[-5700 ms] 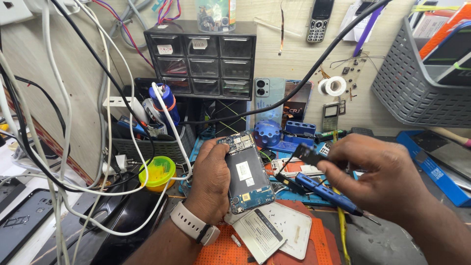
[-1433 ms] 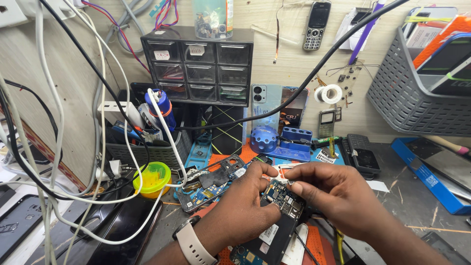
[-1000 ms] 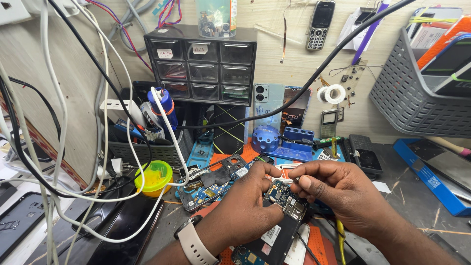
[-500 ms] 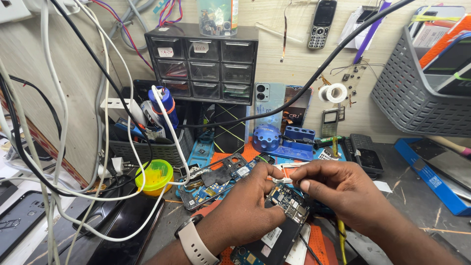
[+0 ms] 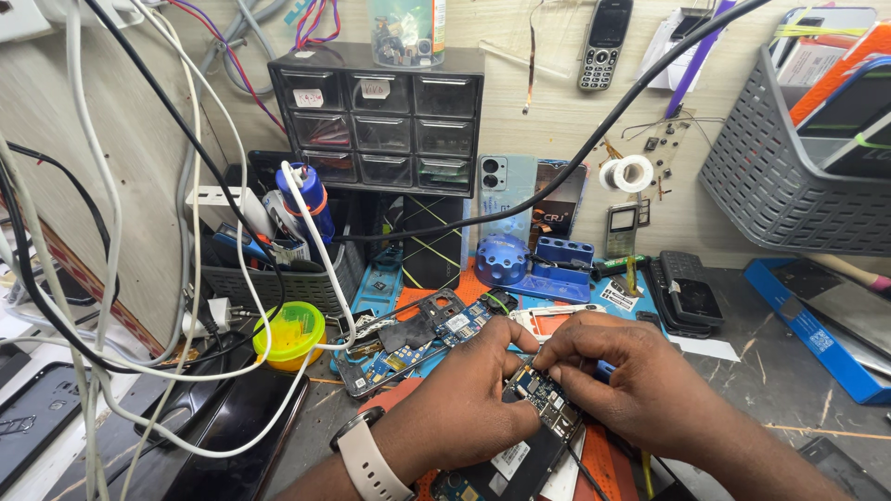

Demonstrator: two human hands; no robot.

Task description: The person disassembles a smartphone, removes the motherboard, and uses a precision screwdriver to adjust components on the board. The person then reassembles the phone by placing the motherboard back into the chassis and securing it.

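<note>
Bright, even light; curved edges.

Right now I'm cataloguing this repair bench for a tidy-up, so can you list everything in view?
opened phone: one, dark with blue board, under both hands
phone frame with board: one, blue-black, left of the hands
small tub: one, yellow-green, left on bench
drawer cabinet: one, black, against the wall
keypad phone: one, grey, hung on the wall
solder reel: one, white, on the wall
basket: one, grey, upper right
cables: several, white and black, left
left hand: wears white watch, on the phone
right hand: fingers pinching at the board
</note>
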